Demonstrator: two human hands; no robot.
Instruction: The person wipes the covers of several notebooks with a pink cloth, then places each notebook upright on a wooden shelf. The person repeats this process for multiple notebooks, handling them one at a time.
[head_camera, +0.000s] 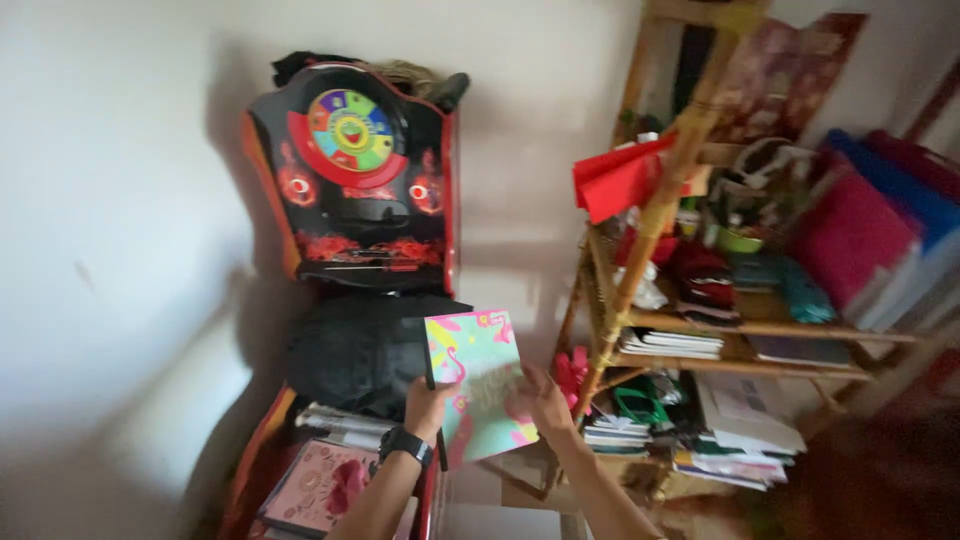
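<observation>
The left hand (428, 403), with a black watch (406, 445) on its wrist, is closed on the lower left edge of a notebook (478, 385), thumb in front. The right hand (540, 400) grips the lower right edge, fingers curled against the cover. Both hands hold the book upright, slightly tilted, in front of the body. Steady handling here likely means keeping both grips at the bottom corners so the thin book does not flop. Its cover is bright turquoise with pink and yellow splashes and a pink flamingo. Behind it stands a red and black toy game cabinet (360, 180) against a white wall. To the right, a bamboo shelf (650, 220) is crowded with papers, books and fabric.
</observation>
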